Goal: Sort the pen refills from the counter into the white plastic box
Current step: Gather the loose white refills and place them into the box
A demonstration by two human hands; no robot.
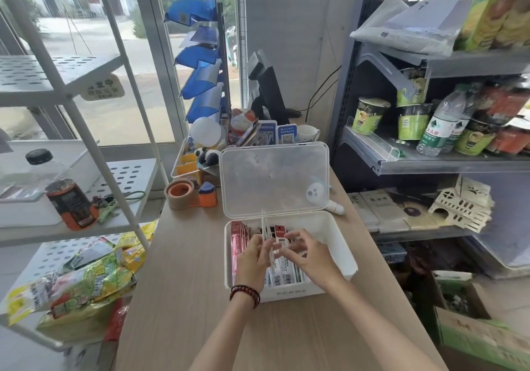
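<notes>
A slim refill pack is pinched upright in the left hand over the white plastic box. The right hand is curled at the filed packs; its grip cannot be told. The pack should be slid edge-on into a parted gap

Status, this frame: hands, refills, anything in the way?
Left hand pinches slim white refill pack upright over white plastic box. Right hand over packs inside, grip blurred. Lid open, nothing blocking.
</notes>
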